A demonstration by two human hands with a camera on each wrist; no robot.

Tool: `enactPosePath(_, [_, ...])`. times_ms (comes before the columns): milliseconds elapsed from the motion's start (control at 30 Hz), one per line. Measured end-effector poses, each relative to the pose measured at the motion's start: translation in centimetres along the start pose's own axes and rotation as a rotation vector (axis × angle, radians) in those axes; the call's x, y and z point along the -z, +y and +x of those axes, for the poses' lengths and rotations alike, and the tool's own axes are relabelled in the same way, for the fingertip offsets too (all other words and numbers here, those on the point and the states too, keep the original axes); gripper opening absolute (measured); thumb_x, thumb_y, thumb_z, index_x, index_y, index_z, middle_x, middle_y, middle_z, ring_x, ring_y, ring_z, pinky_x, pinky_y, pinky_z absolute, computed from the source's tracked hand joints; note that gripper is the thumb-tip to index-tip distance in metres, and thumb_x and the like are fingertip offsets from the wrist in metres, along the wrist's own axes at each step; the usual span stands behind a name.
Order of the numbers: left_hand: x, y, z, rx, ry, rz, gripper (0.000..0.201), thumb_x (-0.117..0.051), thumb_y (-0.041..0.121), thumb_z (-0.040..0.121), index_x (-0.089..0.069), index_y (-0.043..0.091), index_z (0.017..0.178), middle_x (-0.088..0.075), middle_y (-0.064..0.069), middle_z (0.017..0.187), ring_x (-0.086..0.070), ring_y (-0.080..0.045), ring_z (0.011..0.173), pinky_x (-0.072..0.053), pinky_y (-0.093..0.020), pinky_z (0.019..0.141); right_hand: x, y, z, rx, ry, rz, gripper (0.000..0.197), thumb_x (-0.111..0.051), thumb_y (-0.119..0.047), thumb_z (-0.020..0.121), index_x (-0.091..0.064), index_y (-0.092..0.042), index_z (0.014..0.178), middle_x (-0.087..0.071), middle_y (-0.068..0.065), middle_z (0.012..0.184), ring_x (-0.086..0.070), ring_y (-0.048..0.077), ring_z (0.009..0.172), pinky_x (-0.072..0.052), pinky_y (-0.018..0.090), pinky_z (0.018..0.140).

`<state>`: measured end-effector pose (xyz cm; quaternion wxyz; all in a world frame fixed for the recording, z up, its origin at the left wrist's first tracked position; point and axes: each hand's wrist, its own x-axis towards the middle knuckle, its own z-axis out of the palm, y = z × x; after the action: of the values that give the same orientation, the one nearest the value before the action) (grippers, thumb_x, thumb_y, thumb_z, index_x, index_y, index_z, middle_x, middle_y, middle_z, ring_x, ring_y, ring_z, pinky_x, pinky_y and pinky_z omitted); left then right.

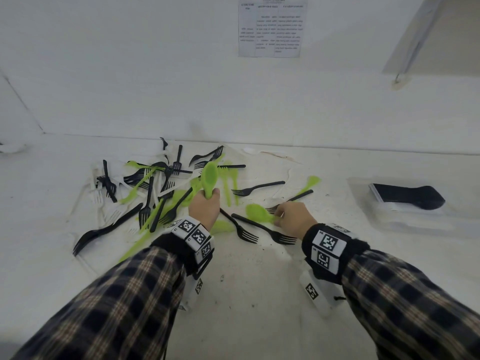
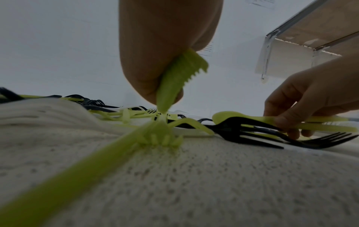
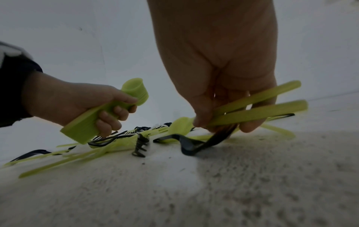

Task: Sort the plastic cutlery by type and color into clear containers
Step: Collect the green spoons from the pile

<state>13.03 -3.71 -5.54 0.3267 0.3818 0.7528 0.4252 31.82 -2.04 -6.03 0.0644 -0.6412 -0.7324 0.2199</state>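
Note:
A heap of black, green and white plastic cutlery (image 1: 166, 188) lies on the white table. My left hand (image 1: 204, 209) grips a nested stack of green spoons (image 1: 210, 178), bowls up; the stacked handle ends (image 3: 81, 130) stick out below the fist. My right hand (image 1: 293, 216) is low on the table and pinches two green spoons (image 1: 257, 213) by their handles (image 3: 258, 110), bowls pointing left. Two black forks (image 1: 265, 231) lie right beside and under them. A clear container (image 1: 415, 216) at the right holds stacked black spoons (image 1: 407, 196).
Loose black forks (image 1: 257, 187) and a green spoon (image 1: 310, 183) lie between the heap and the container. A green fork (image 2: 159, 136) sits tines-down under my left wrist. A wall with a printed sheet (image 1: 272, 27) closes the back.

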Motion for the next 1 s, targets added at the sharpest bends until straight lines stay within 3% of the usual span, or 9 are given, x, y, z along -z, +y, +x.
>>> enactPosePath(167, [0.2,0.0,-0.4,0.010,-0.002,-0.026,0.027,-0.044,0.035,0.097,-0.049,0.015,0.080,-0.046,-0.001,0.072,-0.050,-0.027,0.081,-0.051,-0.044,0.086,-0.1,-0.5,0.2,-0.033,-0.055,0.020,0.029,-0.039,-0.015,0.095,-0.047,-0.002,0.120,-0.054,0.016,0.121,-0.052,0.029,0.109,-0.040,0.030,0.084])
enactPosePath(300, [0.1,0.0,-0.8,0.037,-0.007,-0.042,0.030,-0.043,0.037,0.096,-0.042,0.022,0.071,-0.046,-0.001,0.072,-0.049,-0.026,0.079,-0.050,-0.042,0.085,0.1,-0.2,0.1,-0.046,0.018,-0.043,0.027,-0.044,-0.033,0.092,-0.050,-0.010,0.106,-0.056,0.007,0.105,-0.052,0.023,0.090,-0.044,0.032,0.077])
enactPosePath(500, [0.2,-0.3,-0.8,0.046,-0.002,-0.058,0.030,-0.044,0.037,0.096,-0.043,0.021,0.071,-0.044,-0.001,0.069,-0.048,-0.026,0.077,-0.049,-0.042,0.084,0.6,0.2,0.1,-0.006,-0.136,-0.205,0.024,-0.058,-0.026,0.086,-0.061,-0.012,0.105,-0.056,0.004,0.099,-0.058,0.023,0.103,-0.048,0.031,0.084])
enactPosePath(600, [0.3,-0.4,-0.8,0.059,-0.014,-0.058,0.028,-0.044,0.039,0.095,-0.047,0.017,0.077,-0.044,-0.001,0.070,-0.048,-0.027,0.079,-0.049,-0.044,0.087,0.3,0.2,-0.1,-0.007,-0.146,-0.220,0.023,-0.048,-0.020,0.091,-0.059,-0.011,0.109,-0.059,0.009,0.112,-0.056,0.025,0.107,-0.049,0.034,0.090])
enactPosePath(733, [0.5,-0.3,-0.4,0.058,-0.029,-0.040,0.029,-0.043,0.038,0.096,-0.042,0.022,0.072,-0.045,-0.001,0.073,-0.049,-0.027,0.082,-0.049,-0.044,0.090,0.3,-0.1,-0.4,0.001,-0.138,-0.221,0.035,-0.046,-0.014,0.092,-0.045,-0.018,0.126,-0.053,0.009,0.120,-0.052,0.024,0.098,-0.043,0.031,0.080])
enactPosePath(833, [0.7,-0.1,-0.1,0.049,-0.039,-0.022,0.030,-0.043,0.038,0.096,-0.042,0.022,0.071,-0.045,0.002,0.074,-0.051,-0.029,0.086,-0.048,-0.045,0.092,-0.1,-0.2,-0.2,0.030,-0.128,-0.181,0.030,-0.043,-0.017,0.093,-0.055,-0.017,0.121,-0.057,0.009,0.118,-0.054,0.026,0.110,-0.044,0.033,0.088])
enactPosePath(900, [0.9,0.0,0.1,0.041,-0.054,-0.013,0.029,-0.043,0.037,0.097,-0.042,0.023,0.071,-0.044,0.003,0.074,-0.052,-0.031,0.090,-0.048,-0.045,0.093,-0.4,-0.5,-0.1,-0.009,-0.090,-0.167,0.031,-0.040,-0.018,0.094,-0.053,-0.019,0.122,-0.057,0.010,0.118,-0.055,0.028,0.109,-0.045,0.034,0.087])
enactPosePath(1000, [1.1,0.0,0.5,0.033,-0.073,-0.008,0.023,-0.044,0.036,0.096,-0.051,0.015,0.089,-0.047,0.001,0.076,-0.052,-0.028,0.087,-0.048,-0.046,0.093,-0.8,-1.0,0.0,-0.062,-0.074,-0.139,0.047,-0.036,-0.011,0.093,-0.038,-0.028,0.137,-0.053,0.010,0.125,-0.054,0.029,0.111,-0.045,0.036,0.088])
